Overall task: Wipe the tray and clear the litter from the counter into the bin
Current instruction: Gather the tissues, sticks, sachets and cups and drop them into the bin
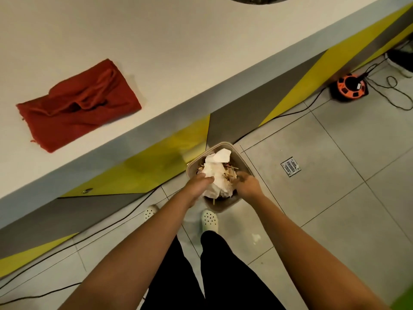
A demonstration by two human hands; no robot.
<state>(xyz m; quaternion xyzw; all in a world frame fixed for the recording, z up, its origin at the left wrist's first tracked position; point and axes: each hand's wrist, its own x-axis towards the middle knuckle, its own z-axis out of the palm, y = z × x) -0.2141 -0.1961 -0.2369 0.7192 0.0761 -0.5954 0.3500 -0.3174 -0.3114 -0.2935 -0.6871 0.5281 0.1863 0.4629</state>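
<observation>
Both hands reach down over the small tan bin [242, 163] on the floor, which is full of crumpled white paper [215, 173] and thin sticks. The left hand [197, 183] lies flat and loose on the paper, and the right hand [248, 184] has curled fingers, though I cannot tell if it holds anything. The red cloth [78, 104] lies on the white counter [178, 52], up and left of the bin.

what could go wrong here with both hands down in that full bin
1. The bin looks heaped with crumpled paper and thin sticks up to its rim, so pressing with the left hand and right hand may spill pieces onto the floor.
2. Those sticks might poke the fingers.
3. A cable runs across the tiles just behind the feet, a likely trip hazard when stepping back toward the red cloth on the counter.
</observation>
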